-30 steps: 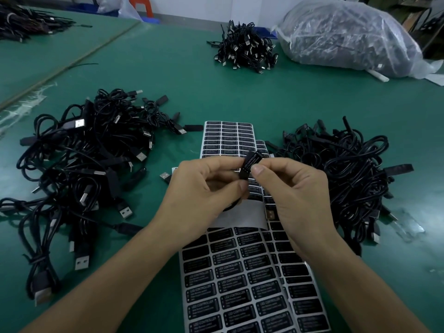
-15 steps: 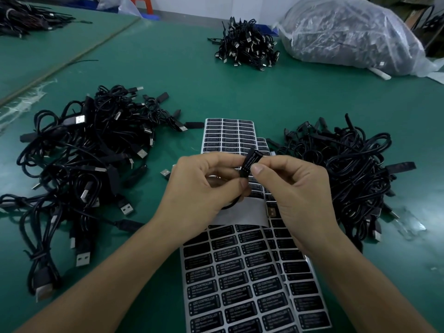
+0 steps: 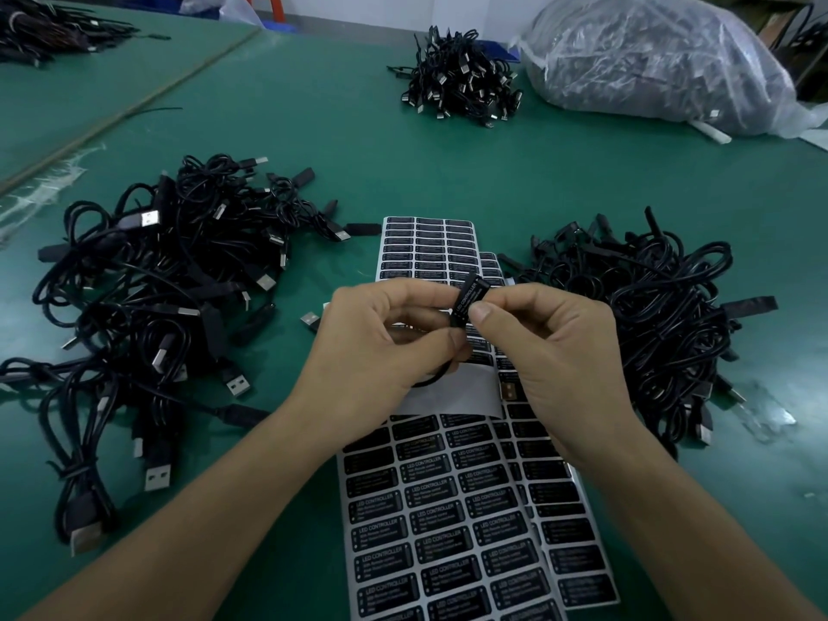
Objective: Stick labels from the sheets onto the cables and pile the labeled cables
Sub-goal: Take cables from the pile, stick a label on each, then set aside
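Observation:
Both hands meet over the label sheets (image 3: 452, 522), which lie in the middle of the green table (image 3: 313, 141). My left hand (image 3: 381, 347) grips a black cable's small controller block (image 3: 466, 300) from below, its wire looping under the palm. My right hand (image 3: 551, 351) pinches the same block with thumb and forefinger; a black label with white print faces me on it. One heap of black USB cables (image 3: 166, 307) lies to the left, and another heap of cables (image 3: 649, 316) to the right.
A smaller cable bundle (image 3: 461, 78) sits at the far centre of the table. A large clear plastic bag of cables (image 3: 663, 60) lies at the far right. More cables (image 3: 49, 29) rest on the neighbouring table at the top left. A strip of bare backing shows across the sheets.
The hands and the block have barely moved. The right thumb has slid slightly along the label on the block.

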`<action>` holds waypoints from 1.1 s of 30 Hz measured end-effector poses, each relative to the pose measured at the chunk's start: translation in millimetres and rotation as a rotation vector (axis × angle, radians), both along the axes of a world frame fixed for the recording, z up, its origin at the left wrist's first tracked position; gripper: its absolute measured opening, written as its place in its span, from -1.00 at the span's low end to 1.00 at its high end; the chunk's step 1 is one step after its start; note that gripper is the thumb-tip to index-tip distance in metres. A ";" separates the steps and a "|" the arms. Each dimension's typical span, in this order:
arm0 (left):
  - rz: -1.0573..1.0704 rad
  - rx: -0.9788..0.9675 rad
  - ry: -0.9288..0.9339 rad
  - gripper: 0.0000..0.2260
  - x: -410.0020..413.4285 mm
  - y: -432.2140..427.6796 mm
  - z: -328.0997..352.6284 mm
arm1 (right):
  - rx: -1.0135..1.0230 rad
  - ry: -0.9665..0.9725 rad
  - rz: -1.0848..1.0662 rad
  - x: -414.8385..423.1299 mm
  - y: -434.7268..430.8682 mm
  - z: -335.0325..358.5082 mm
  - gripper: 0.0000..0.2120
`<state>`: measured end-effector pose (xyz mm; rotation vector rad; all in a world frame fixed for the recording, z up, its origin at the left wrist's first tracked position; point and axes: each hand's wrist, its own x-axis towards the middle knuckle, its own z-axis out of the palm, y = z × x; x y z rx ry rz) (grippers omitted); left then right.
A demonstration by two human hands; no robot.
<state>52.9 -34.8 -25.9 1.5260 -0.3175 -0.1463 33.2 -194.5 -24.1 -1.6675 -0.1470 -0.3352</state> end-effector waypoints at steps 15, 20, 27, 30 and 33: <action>-0.001 0.010 0.027 -0.79 0.8 0.4 -1.6 | -0.048 -0.042 -0.063 -0.3 2.2 -1.1 -0.77; 0.016 -0.028 0.031 -0.87 -1.4 -0.3 -0.7 | -0.034 -0.050 -0.063 -0.4 3.5 -1.5 -0.79; 0.013 -0.066 0.039 -0.90 -1.8 -0.6 -0.6 | -0.029 -0.050 -0.061 -0.3 2.7 -0.9 -0.78; 0.004 -0.066 0.039 -0.90 -1.5 0.4 -1.3 | -0.026 -0.037 -0.058 -0.1 2.1 -0.4 -0.79; -0.008 -0.066 0.034 -0.88 -1.2 0.7 -1.0 | -0.024 -0.035 -0.052 -0.1 1.8 0.6 -0.78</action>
